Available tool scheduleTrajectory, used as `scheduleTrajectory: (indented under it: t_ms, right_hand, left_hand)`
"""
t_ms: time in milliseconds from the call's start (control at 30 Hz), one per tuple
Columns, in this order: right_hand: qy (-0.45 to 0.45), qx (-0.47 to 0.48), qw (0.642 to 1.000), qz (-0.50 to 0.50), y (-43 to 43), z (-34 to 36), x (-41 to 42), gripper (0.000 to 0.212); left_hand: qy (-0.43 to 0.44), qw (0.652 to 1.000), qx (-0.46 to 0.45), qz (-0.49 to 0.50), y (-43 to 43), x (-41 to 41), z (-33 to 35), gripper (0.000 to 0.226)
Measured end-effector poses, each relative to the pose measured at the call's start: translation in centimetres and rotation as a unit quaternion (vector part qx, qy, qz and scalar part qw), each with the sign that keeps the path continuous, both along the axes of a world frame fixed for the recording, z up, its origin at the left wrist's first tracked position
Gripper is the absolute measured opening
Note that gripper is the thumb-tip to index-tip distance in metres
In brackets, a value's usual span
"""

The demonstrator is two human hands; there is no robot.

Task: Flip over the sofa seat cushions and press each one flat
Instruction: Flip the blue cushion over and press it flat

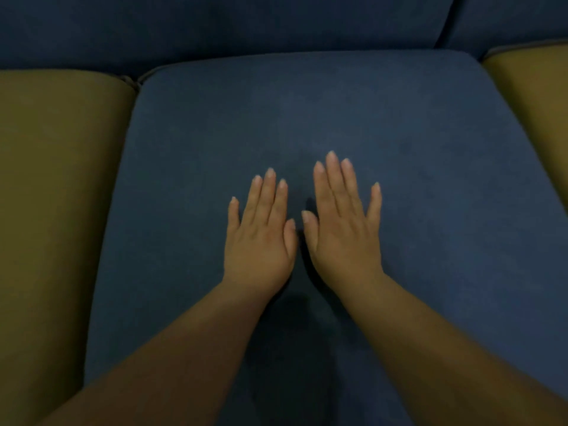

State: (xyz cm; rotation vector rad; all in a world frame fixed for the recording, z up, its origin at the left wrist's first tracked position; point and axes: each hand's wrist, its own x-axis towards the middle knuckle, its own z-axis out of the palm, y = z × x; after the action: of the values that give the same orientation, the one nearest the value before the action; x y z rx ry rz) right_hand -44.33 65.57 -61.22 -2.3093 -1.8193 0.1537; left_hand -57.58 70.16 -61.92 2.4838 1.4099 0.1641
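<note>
A blue seat cushion (307,112) lies flat in the middle of the sofa, filling most of the view. My left hand (261,232) and my right hand (341,222) lie side by side on its centre, palms down, fingers straight and slightly spread, thumbs almost touching. Both press on the fabric, and a dark shadow sits between and below them. An olive-brown seat cushion (52,210) lies to the left of the blue one. Another olive-brown seat cushion (534,106) lies to the right, only partly in view.
Dark blue back cushions (215,26) run along the top of the view behind the seats, with a seam between two of them at the upper right. Narrow gaps separate the middle cushion from its neighbours.
</note>
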Motion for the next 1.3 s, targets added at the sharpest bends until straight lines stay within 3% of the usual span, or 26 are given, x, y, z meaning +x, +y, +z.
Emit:
scheduleTrajectory:
  t_ms: [67,133,300,367,467,700,900,967,1067,1100,1233,1300]
  right_hand:
    - [-0.010,-0.089,0.996,0.014,-1.7,-1.5,1.6,0.069]
    - [-0.007,-0.108,0.994,0.023,-1.8,-2.2,2.8,0.074]
    - [0.011,0.060,0.994,-0.088,-2.3,1.0,7.4,0.064]
    - [0.006,0.013,0.993,-0.114,-4.1,0.5,10.5,0.065]
    - [-0.012,-0.109,0.990,-0.085,-6.6,-2.1,12.8,0.069]
    - [0.017,-0.080,0.994,-0.070,-6.9,-3.3,13.0,0.065]
    - [0.050,-0.134,0.989,-0.028,-7.1,-1.5,14.4,0.063]
    - [0.062,-0.100,0.992,-0.054,-8.0,-0.6,16.2,0.064]
    - [0.013,0.040,0.990,-0.134,-10.6,-0.2,19.7,0.064]
    - [0.004,0.046,0.988,-0.145,-11.5,-0.3,20.6,0.064]
    - [0.029,-0.129,0.985,-0.114,-14.5,-2.3,22.9,0.064]
    - [0.048,-0.101,0.987,-0.113,-14.3,-1.9,23.4,0.064]
  left_hand:
    - [0.055,0.998,-0.008,-0.012,-1.1,1.0,-1.1,0.066]
    - [0.077,0.997,-0.025,0.004,-0.8,2.2,-1.1,0.072]
    - [-0.033,0.999,0.001,-0.029,-1.4,9.7,2.4,0.067]
    - [-0.034,0.998,-0.003,-0.045,-3.0,12.3,1.5,0.065]
    - [0.061,0.996,0.001,-0.064,-4.9,13.2,-1.5,0.067]
    - [0.093,0.994,0.024,-0.055,-4.8,13.5,-2.4,0.065]
    - [0.109,0.993,0.023,-0.044,-4.9,13.7,-2.0,0.066]
    - [0.100,0.994,0.003,-0.031,-5.3,15.3,-0.7,0.066]
    - [0.006,0.998,0.026,-0.057,-8.0,19.8,1.3,0.068]
    - [-0.015,0.997,0.029,-0.064,-9.2,21.1,1.3,0.067]
    - [0.099,0.992,-0.021,-0.078,-12.5,23.7,-1.5,0.061]
    - [0.097,0.992,-0.019,-0.080,-12.2,24.2,-1.4,0.061]
